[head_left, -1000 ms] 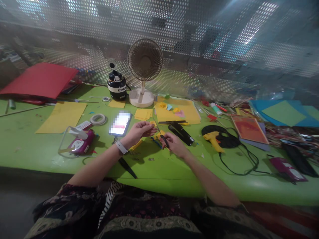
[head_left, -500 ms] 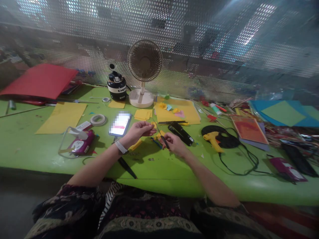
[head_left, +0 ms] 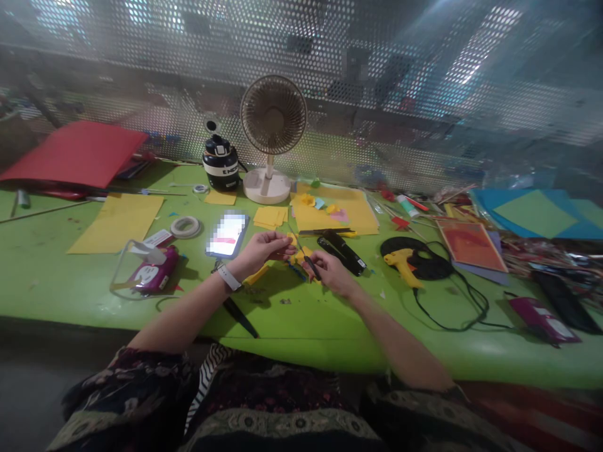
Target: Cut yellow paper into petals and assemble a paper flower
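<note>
Between the thumb and fingers of my left hand [head_left: 269, 247] is a small yellow paper piece [head_left: 293, 239]. My right hand [head_left: 330, 274] is closed on a dark, thin-bladed tool [head_left: 311, 267], which looks like tweezers or small scissors; its tip points up and left, close to the yellow piece. Under and between the hands lie more yellow scraps [head_left: 301, 256] and something blue, partly hidden by my fingers. A black stapler [head_left: 342, 252] lies just right of my right hand. A lit phone [head_left: 227, 235] lies behind my left wrist.
A fan [head_left: 267, 187] and a black bottle [head_left: 221, 171] stand at the back. Yellow sheets [head_left: 115, 223] and a tape roll [head_left: 185, 227] lie left. A yellow glue gun [head_left: 404, 266] with its cable lies right, near a purple pouch [head_left: 544, 319]. Another purple case [head_left: 155, 270] sits front left.
The yellow piece at my left fingertips has turned slightly and shows more of its surface. Both hands have otherwise hardly moved.
</note>
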Available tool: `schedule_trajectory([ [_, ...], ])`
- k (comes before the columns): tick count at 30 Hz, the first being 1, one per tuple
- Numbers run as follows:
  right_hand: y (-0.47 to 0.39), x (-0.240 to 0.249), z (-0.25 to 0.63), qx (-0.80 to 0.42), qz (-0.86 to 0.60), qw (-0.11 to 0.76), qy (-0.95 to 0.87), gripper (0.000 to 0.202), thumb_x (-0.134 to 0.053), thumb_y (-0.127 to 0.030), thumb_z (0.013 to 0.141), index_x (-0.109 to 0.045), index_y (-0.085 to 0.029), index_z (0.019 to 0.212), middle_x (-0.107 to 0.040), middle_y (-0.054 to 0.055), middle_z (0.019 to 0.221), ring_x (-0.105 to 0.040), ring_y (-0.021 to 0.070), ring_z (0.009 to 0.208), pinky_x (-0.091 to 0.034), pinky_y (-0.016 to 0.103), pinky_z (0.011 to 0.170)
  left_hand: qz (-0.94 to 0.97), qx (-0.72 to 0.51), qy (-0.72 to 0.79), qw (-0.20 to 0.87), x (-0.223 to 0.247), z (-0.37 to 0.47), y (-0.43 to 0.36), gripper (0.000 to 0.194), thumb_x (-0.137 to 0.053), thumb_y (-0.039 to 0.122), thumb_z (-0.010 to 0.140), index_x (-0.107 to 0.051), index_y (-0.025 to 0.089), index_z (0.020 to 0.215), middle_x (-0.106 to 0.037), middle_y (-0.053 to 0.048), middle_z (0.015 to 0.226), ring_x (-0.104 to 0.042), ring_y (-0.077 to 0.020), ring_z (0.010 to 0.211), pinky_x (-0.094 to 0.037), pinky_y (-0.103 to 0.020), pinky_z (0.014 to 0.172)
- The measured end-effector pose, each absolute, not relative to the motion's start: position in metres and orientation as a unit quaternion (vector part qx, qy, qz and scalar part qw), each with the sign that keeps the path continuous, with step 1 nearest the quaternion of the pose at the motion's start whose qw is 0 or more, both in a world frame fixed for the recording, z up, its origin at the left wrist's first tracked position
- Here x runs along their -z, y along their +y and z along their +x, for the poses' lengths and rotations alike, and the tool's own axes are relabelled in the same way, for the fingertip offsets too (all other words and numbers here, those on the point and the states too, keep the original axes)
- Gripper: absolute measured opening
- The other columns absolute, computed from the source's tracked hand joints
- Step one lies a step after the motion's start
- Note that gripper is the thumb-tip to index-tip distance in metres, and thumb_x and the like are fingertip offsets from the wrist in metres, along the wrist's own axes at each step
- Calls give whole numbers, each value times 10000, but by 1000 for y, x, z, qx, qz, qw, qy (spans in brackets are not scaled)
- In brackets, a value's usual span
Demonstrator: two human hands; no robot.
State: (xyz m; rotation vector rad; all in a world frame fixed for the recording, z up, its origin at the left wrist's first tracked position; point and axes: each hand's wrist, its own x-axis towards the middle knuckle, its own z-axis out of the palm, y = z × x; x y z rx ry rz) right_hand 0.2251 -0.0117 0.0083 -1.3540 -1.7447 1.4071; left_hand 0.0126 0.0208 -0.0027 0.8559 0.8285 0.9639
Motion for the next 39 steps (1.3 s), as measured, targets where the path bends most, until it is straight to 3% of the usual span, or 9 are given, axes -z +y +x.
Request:
schedule_trajectory([
  [39,-11,-7,227,-505,-498,260,-656,555,-685,-734,697,-514,-207,726,-597,-20,605,-579,141,563,-459,293,553,414,-442,377,700,17,7,31,271,-796,331,781,-676,108,878,-761,-99,829,-743,-164,766,-599,-239,685],
])
